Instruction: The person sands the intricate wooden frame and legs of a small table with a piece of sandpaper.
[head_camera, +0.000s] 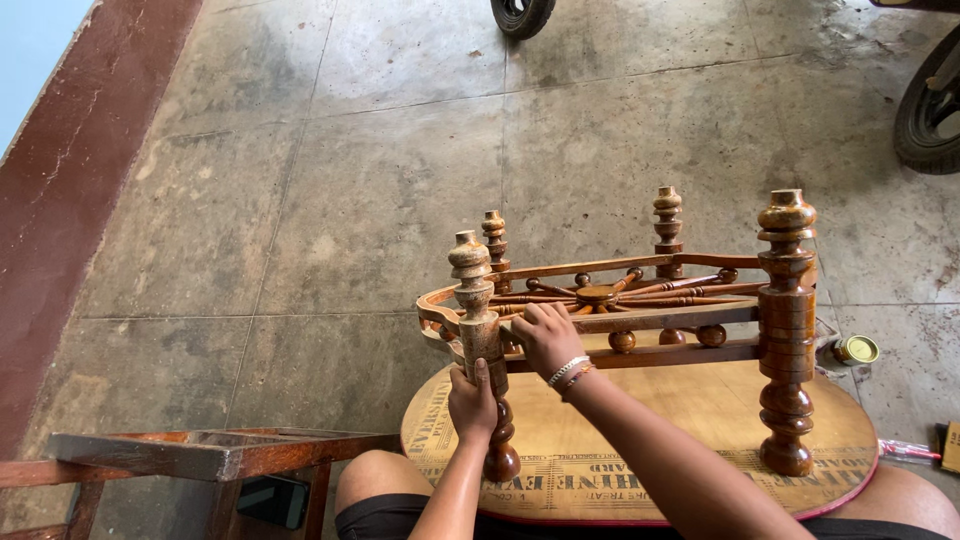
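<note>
A small brown wooden table (640, 300) lies upside down across my lap, its four turned legs pointing up. Its round top (700, 440) faces down and shows printed lettering. My left hand (472, 400) is wrapped around the near left leg (478, 330), low on its shaft. Just to the right, my right hand (547, 338) grips the wooden rail beside that leg; it wears bracelets at the wrist. A spoked wooden shelf (600, 295) sits between the legs.
Grey concrete floor lies all around. A dark wooden bench (210, 455) stands at lower left. A small round tin (856, 350) sits on the floor to the right. Vehicle tyres stand at the top (520, 15) and right edge (930, 110).
</note>
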